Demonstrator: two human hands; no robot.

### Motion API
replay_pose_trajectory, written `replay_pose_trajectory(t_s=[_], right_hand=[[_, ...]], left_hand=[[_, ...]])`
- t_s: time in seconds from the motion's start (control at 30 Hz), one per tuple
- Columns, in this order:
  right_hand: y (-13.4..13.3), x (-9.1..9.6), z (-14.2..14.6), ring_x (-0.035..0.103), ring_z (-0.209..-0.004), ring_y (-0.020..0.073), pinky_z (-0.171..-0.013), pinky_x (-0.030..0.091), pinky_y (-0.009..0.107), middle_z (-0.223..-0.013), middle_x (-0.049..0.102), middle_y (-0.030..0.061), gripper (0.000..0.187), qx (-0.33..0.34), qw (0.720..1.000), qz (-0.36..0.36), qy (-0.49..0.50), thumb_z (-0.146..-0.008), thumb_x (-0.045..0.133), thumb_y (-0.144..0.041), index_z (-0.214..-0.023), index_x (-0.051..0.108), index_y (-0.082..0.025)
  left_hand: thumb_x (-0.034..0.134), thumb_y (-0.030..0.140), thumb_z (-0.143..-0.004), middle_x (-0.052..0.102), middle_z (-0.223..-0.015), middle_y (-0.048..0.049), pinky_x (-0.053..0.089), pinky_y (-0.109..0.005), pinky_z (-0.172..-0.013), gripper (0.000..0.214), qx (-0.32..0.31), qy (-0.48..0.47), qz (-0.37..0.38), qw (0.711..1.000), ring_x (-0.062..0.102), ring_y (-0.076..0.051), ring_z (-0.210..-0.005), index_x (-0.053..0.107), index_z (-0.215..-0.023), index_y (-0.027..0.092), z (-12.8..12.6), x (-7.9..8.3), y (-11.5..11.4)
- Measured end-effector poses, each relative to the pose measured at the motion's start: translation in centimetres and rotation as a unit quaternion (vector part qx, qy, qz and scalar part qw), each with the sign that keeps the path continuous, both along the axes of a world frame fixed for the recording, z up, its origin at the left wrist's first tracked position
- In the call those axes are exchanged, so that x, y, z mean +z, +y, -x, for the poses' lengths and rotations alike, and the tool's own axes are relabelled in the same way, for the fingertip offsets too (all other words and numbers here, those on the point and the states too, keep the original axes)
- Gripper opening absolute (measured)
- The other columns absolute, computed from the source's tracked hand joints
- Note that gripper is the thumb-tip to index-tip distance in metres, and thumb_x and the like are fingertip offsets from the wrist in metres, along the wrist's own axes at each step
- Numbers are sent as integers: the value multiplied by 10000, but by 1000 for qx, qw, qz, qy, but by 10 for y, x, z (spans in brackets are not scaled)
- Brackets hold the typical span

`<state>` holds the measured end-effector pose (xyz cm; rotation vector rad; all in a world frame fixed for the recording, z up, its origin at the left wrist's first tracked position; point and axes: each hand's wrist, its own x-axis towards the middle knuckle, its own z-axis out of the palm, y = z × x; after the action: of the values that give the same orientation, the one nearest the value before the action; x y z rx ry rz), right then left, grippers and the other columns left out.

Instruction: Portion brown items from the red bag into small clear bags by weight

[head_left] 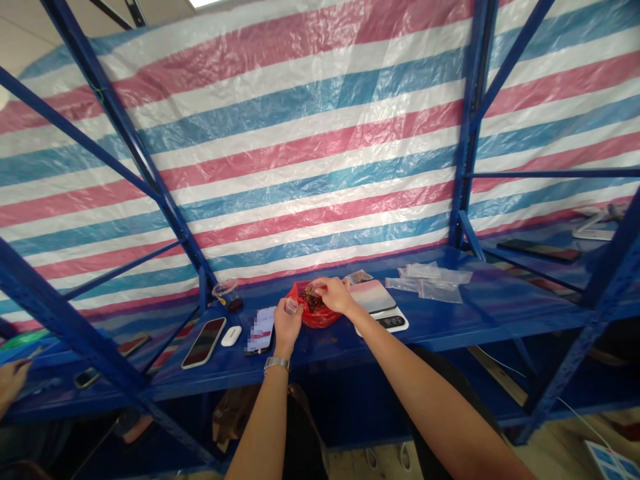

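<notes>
Nearest: a metal-link band [277, 363] on the left wrist, both forearms running in from the bottom edge. Left hand [288, 320] is curled nearly closed, thumb and fingers around a small clear plastic item [291, 306]; probably a bag, mostly covered by the fingers. Right hand [334, 295] is half closed, fingers bent down into the open mouth of the red plastic bag [320, 319]. Can't tell if the fingertips grip a piece.

Red bag sits on the blue shelf [313, 347] between the hands, left hand touching its left rim, right hand over its right side. Contents: loose dark-brown dried pieces [314, 301], type too small to make out; fill depth hidden by bag wall and right hand.

Left of the hands: phone with lit screen [265, 327], partly pixelated; white earbud case [231, 335], lid down; white-edged phone [204, 343], screen dark. Behind those, a clear plastic cup [231, 293] with something dark in the bottom.

Right of the bag: white digital scale [380, 310], display unreadable, left side partly behind the right hand and forearm. Behind it, a small clear pouch [359, 276] with brownish contents, partly hidden. Further right, overlapping clear zip bags [433, 281] lie flat.

Far left: another person's hand [11, 385], cut off by the frame. Backdrop: striped tarp [320, 147].
</notes>
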<state>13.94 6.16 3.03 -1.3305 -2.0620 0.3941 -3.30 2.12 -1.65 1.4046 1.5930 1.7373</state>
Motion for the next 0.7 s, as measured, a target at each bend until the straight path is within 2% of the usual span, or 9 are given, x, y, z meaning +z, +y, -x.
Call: replay_pose_trajectory(t_s=[0.13,0.23,0.37,0.53,0.7], right_hand=[[-10,6,2,628,-1155,277,-1012,337,439,-1145,792,13,280,57,996,-59,27,-960,619,-200,-1142,777,-342],[-19,7,7,608,-1118,246,-1002,319,423,-1145,778,17,266,112,986,-119,26,-944,643,-152,-1107,775,-316],[-28,8,11,568,-1156,232,-1007,303,412,-1200,742,37,309,166,970,-175,0,-921,641,-70,-1113,763,-279],[-28,3,13,553,-1136,236,-994,322,409,-1229,711,51,317,170,963,-206,-23,-934,625,-65,-1141,752,-269],[-23,-2,14,553,-1145,240,-979,359,400,-1281,698,45,359,158,965,-211,-14,-941,598,-61,-1190,741,-275]], left_hand=[[730,222,-707,601,-659,22,427,-299,-686,146,-16,57,-32,998,528,-157,-646,586,-688,236,1,-1,1],[736,235,-723,633,-684,6,416,-301,-665,99,-25,89,-42,995,545,-165,-650,641,-744,218,0,-2,1],[774,221,-691,682,-738,-11,422,-312,-679,143,-39,59,-30,997,582,-186,-688,679,-797,208,-4,0,2],[775,173,-673,651,-713,-4,413,-315,-678,165,-16,51,-6,999,577,-188,-680,640,-758,213,-6,3,0],[768,204,-694,645,-706,-1,413,-331,-687,165,5,65,19,998,574,-197,-682,609,-737,224,-7,4,-1]])
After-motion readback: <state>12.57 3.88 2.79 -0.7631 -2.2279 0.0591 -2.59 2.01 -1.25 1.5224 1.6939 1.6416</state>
